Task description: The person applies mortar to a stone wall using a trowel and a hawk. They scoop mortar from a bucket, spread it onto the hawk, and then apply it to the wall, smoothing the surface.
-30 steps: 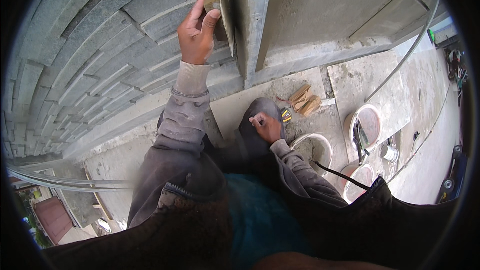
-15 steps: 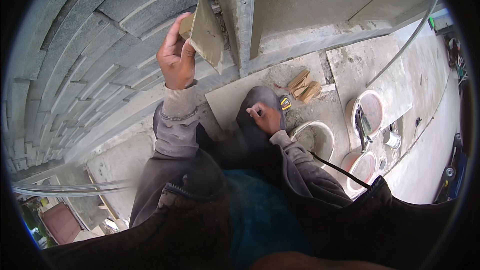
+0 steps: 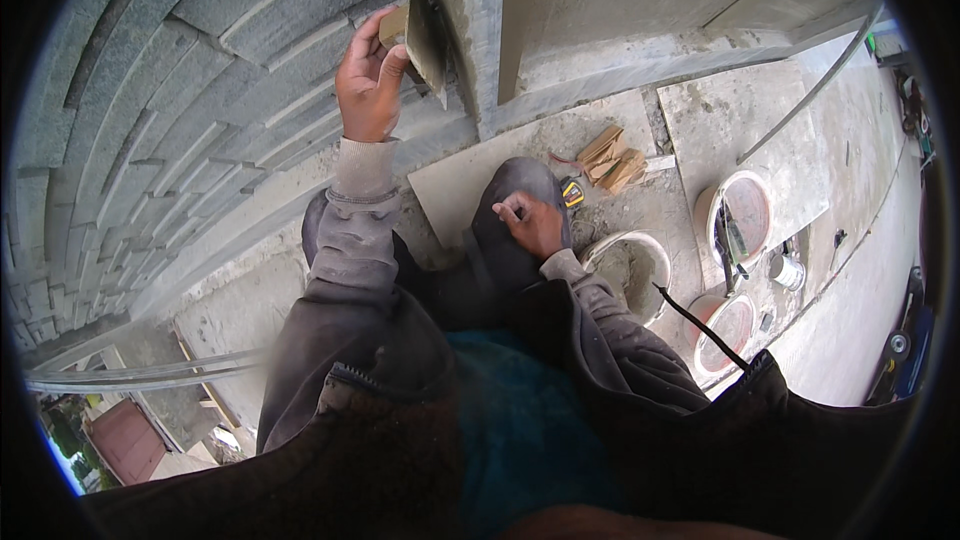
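Observation:
My left hand point(image 3: 370, 90) is raised at the stone-clad wall and wraps round the block-shaped handle of a plastering float point(image 3: 428, 40). The float's thin flat plate stands nearly edge-on, close to the strip between the stone cladding point(image 3: 290, 25) and the grey column point(image 3: 470, 30). Whether its face touches the wall is hard to see. My right hand point(image 3: 535, 225) rests on my bent knee with its fingers curled in to the thumb and nothing visible in them. Beside that knee lies a yellow and black tape measure point(image 3: 572, 193).
Several wood pieces point(image 3: 615, 160) lie on the slab past the tape measure. To the right stand a mortar-stained bucket point(image 3: 655, 258), a second bucket point(image 3: 708, 210) with tools in it, a third bucket point(image 3: 708, 360) and a can point(image 3: 788, 272). A hose point(image 3: 810, 90) arcs at the upper right.
My left hand has shifted a little up and right with the float, whose plate has turned from showing its broad face to nearly edge-on. My right hand stays on the knee.

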Tool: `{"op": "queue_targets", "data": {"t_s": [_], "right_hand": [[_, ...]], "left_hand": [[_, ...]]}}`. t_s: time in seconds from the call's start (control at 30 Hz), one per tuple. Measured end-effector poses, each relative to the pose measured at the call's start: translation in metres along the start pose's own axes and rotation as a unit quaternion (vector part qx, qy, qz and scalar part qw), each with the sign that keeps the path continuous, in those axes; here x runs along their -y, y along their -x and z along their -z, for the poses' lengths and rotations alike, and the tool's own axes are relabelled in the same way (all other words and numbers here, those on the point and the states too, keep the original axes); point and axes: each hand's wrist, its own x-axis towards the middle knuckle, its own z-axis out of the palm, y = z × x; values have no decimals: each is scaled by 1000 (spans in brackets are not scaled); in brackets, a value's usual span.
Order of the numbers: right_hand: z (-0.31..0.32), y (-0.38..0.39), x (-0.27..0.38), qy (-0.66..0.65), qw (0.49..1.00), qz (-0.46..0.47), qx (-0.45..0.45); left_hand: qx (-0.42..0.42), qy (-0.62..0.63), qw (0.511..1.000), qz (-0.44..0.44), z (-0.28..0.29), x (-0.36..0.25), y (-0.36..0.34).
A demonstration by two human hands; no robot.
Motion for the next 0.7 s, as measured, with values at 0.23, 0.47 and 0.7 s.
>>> {"op": "queue_targets", "data": {"t_s": [0.23,0.47,0.7], "right_hand": [[3,0,7,6,1000,-5,7],[1,0,6,8,1000,14,-1],[-1,-1,1,12,1000,17,-2]], "left_hand": [[-34,7,999,-4,-32,8,14],[44,11,999,21,-24,-16,66],[20,17,999,41,9,1,44]]}}
